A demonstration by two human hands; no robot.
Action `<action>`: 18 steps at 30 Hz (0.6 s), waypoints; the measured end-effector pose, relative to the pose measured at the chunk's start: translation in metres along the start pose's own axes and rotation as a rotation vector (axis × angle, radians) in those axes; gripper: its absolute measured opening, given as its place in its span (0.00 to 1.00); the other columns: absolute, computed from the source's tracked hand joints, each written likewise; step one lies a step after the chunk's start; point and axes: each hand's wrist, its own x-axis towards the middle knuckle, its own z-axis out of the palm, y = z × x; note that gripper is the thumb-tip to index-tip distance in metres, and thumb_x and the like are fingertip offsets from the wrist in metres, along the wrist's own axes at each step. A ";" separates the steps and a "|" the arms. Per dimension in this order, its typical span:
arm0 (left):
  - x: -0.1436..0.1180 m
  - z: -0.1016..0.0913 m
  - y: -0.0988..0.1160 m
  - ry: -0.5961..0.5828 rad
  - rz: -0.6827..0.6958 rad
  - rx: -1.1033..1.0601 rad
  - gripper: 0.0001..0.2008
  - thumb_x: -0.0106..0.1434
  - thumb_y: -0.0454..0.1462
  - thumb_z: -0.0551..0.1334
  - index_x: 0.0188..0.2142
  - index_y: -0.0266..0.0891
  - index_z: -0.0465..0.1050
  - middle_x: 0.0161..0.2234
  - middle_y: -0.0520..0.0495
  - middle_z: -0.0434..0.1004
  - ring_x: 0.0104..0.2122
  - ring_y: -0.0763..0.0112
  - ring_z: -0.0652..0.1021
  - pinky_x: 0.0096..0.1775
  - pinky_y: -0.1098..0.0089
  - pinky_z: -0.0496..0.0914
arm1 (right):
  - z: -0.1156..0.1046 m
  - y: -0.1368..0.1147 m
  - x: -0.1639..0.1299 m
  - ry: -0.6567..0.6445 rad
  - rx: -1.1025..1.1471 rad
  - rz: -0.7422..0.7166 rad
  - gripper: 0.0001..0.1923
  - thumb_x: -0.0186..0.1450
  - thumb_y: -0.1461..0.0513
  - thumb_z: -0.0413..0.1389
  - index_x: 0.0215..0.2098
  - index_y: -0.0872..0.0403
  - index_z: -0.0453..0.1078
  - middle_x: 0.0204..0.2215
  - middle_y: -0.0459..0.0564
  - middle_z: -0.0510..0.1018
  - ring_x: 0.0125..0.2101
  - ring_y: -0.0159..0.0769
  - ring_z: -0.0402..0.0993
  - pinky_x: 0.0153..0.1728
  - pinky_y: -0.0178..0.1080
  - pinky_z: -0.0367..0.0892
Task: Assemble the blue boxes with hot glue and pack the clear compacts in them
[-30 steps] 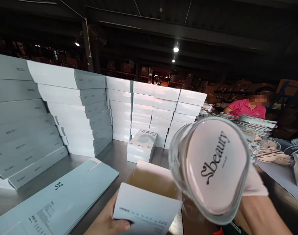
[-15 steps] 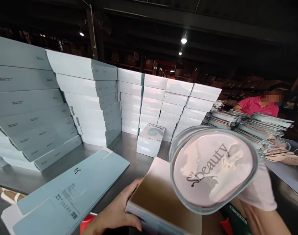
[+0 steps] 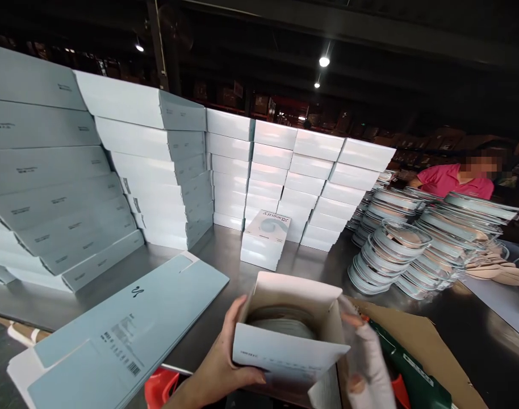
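My left hand [image 3: 219, 369] grips the left side of a small open white box [image 3: 287, 355] held just above the steel table [image 3: 225, 255]. Inside the box lies a round object [image 3: 285, 325], mostly hidden by the front flap. My right hand [image 3: 364, 358], in a white glove, rests against the box's right side with its fingers on the upper right flap.
Tall stacks of pale blue and white boxes [image 3: 285, 170] line the back and left. One flat blue carton [image 3: 127, 329] lies at the front left. Stacks of clear round lids [image 3: 396, 250] stand to the right. A person in a pink shirt [image 3: 455, 179] is beyond them. A green tool [image 3: 408, 369] lies on cardboard.
The pink round piece in clear wrap that my right hand held up has gone down into the box. The box has turned open side up, and my right hand has dropped to its side.
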 end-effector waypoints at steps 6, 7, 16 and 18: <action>-0.009 0.015 0.021 0.037 0.350 0.058 0.33 0.66 0.65 0.55 0.54 0.43 0.75 0.72 0.38 0.54 0.71 0.38 0.56 0.67 0.47 0.57 | 0.024 0.034 -0.019 0.045 -0.147 0.062 0.28 0.70 0.40 0.51 0.56 0.45 0.76 0.64 0.55 0.73 0.69 0.61 0.59 0.61 0.56 0.70; -0.010 0.019 0.026 0.093 0.340 0.072 0.28 0.71 0.61 0.52 0.52 0.44 0.75 0.70 0.39 0.57 0.70 0.41 0.59 0.66 0.49 0.59 | 0.028 0.037 -0.018 0.080 -0.160 0.084 0.26 0.72 0.44 0.50 0.60 0.45 0.74 0.64 0.55 0.73 0.68 0.59 0.62 0.60 0.54 0.71; -0.001 0.008 0.048 0.109 0.080 0.256 0.17 0.74 0.51 0.53 0.49 0.49 0.74 0.66 0.44 0.64 0.68 0.49 0.64 0.64 0.55 0.62 | -0.035 0.040 -0.007 0.111 -0.324 -0.035 0.37 0.71 0.48 0.52 0.74 0.45 0.48 0.65 0.57 0.73 0.58 0.50 0.77 0.52 0.50 0.77; 0.002 -0.007 0.048 0.003 0.072 0.292 0.16 0.71 0.51 0.58 0.51 0.51 0.76 0.66 0.46 0.66 0.67 0.48 0.65 0.63 0.57 0.65 | -0.097 0.045 -0.017 0.259 -0.805 0.089 0.26 0.64 0.47 0.58 0.57 0.48 0.72 0.48 0.60 0.85 0.45 0.57 0.85 0.45 0.55 0.79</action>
